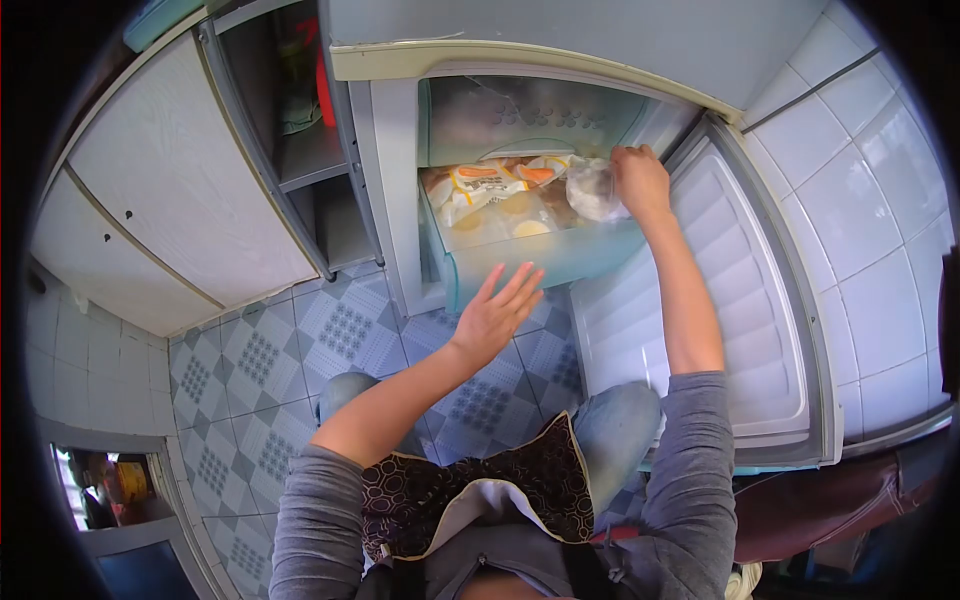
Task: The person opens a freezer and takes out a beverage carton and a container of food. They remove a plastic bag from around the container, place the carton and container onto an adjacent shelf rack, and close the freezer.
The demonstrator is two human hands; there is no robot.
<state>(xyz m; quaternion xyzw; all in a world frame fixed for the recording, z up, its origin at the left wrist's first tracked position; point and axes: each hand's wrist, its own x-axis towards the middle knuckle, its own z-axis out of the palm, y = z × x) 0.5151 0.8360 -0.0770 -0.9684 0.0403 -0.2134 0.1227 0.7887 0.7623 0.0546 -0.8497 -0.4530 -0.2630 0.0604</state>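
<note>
Pinching clear bag [592,190], right hand [640,182]; drawer [560,262] lying crosswise

A moderately bright, cool, diffuse light is spread over the scene, and pale glare is caught on the wall tiles [860,210] at two o'clock. The cabinet's open shelves [320,150] at eleven o'clock are left dark. Straight lines are bowed by wide-angle distortion, and the corners are blacked out.

Glossy white wall tiles [855,200], translucent plastic drawer [540,262], crinkled plastic packaging [485,182]
</note>
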